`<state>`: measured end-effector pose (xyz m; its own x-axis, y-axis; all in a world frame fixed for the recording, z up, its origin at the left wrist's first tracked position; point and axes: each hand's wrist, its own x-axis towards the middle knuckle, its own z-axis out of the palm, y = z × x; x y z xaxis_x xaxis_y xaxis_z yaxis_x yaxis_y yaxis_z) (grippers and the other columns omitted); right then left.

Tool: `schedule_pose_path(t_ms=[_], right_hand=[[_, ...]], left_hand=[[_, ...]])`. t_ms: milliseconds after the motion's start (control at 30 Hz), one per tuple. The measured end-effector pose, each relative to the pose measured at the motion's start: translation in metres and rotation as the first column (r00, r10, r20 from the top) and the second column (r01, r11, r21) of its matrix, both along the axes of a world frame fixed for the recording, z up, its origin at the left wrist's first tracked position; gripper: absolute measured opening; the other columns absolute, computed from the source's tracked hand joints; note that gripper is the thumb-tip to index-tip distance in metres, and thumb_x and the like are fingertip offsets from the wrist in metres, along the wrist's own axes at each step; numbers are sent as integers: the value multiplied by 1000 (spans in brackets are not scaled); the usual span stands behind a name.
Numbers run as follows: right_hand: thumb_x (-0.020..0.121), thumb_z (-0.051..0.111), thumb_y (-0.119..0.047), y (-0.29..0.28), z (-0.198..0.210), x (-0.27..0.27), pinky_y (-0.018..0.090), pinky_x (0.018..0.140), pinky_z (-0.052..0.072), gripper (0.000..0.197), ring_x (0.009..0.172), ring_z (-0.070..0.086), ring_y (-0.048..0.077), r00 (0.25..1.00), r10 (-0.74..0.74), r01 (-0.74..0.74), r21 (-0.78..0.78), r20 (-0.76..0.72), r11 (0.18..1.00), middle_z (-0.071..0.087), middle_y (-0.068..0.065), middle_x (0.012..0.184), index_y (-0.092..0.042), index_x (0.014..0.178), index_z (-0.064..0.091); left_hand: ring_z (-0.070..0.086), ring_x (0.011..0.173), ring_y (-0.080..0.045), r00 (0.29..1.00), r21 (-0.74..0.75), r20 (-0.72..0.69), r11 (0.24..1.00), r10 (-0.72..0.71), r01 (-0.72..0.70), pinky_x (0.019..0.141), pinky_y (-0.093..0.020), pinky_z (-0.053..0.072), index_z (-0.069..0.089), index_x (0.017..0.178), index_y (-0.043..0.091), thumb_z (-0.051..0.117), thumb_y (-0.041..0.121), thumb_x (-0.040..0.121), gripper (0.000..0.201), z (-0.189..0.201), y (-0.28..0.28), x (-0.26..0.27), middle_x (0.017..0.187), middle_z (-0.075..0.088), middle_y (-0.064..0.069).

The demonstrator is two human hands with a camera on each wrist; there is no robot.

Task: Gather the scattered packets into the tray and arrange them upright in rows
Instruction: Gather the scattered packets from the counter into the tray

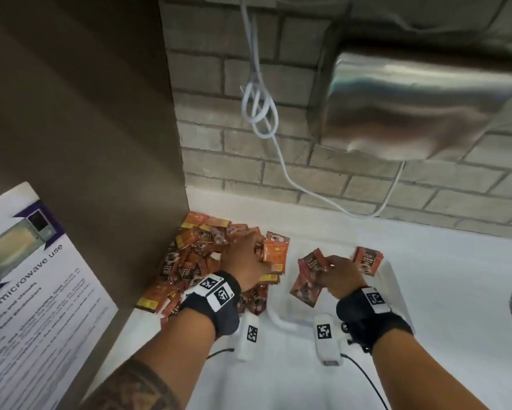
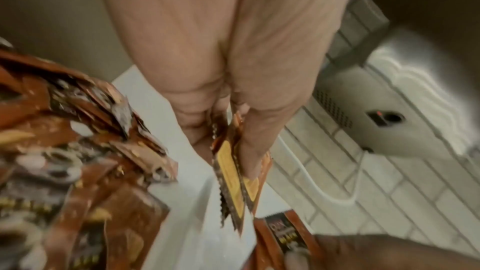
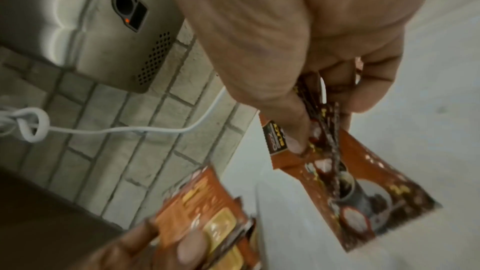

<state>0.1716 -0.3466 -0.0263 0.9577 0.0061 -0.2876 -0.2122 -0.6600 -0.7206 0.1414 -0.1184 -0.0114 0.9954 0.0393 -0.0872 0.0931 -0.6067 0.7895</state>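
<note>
Packets gripped in both hands.

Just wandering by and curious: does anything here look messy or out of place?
Yes: a jumbled heap of orange-brown foil packets sprawls on the white counter against the brown side panel, outside the white tray.

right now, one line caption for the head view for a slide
Both hands hold packets beside the pile, over the tray.
</note>
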Motion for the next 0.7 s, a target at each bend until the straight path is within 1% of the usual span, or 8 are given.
schedule_pose_path(t_ms=[100, 167, 233, 300, 400, 533, 633, 700], right_hand=[[83, 71, -18, -1, -14, -6, 25, 71, 44, 16, 89, 62, 23, 989, 132, -143, -248, -61, 958, 68, 8, 98, -10, 97, 68], [82, 66, -13, -2, -19, -9, 19, 64, 42, 7, 89, 66, 22, 972, 222, -235, -304, -78, 923, 70, 1, 88, -18, 81, 69], [85, 59, -14, 0, -22, -9, 11, 61, 35, 21, 91, 64, 17, 939, 316, -343, -372, -134, 862, 73, -2, 95, -24, 90, 76], [91, 53, -17, 2, -24, -9, 15, 70, 35, 29, 104, 64, 19, 912, 380, -408, -446, -155, 797, 72, 1, 112, -21, 107, 75], [97, 46, -21, 3, -29, -7, 24, 81, 38, 32, 111, 63, 26, 911, 377, -407, -515, -167, 755, 69, 9, 120, -10, 114, 70], [99, 45, -20, 2, -32, -4, 23, 93, 40, 34, 119, 58, 22, 924, 349, -377, -514, -154, 771, 64, 6, 130, -16, 124, 67], [96, 50, -19, 3, -32, -3, 24, 101, 41, 36, 123, 56, 20, 949, 287, -315, -456, -131, 832, 61, 2, 135, -18, 128, 64], [91, 54, -18, 3, -30, -2, 26, 100, 45, 37, 120, 58, 20, 958, 258, -286, -423, -124, 860, 62, 2, 133, -19, 126, 65]], left_hand=[[62, 105, -16, 998, 98, -26, 993, -62, 65, 91, -29, 51, 61, 117, 20, 82, 22, 81, 42, -9, -34, -4, 114, 65, 7], [63, 104, -18, 995, 133, -55, 987, -89, 95, 90, -32, 52, 63, 114, 22, 83, 23, 80, 40, -15, -46, -7, 113, 66, 5], [63, 100, -18, 992, 159, -63, 980, -113, 121, 86, -30, 52, 64, 111, 21, 83, 21, 79, 37, -18, -52, -9, 109, 67, 3], [64, 97, -18, 987, 169, -77, 974, -140, 151, 84, -30, 53, 65, 108, 19, 80, 17, 80, 32, -20, -57, -12, 106, 69, 2], [64, 100, -20, 980, 180, -96, 965, -176, 191, 86, -30, 53, 65, 112, 16, 75, 11, 82, 32, -20, -59, -13, 110, 69, -1], [62, 106, -18, 972, 192, -126, 956, -200, 222, 83, -21, 47, 63, 118, 17, 76, 7, 83, 39, -18, -59, -16, 118, 65, 1], [61, 110, -18, 974, 171, -124, 963, -187, 207, 85, -22, 49, 61, 122, 17, 74, 4, 84, 43, -17, -55, -17, 122, 63, 1], [60, 112, -18, 976, 173, -114, 963, -187, 205, 85, -20, 47, 60, 125, 18, 73, 6, 86, 44, -16, -52, -17, 125, 62, 1]])
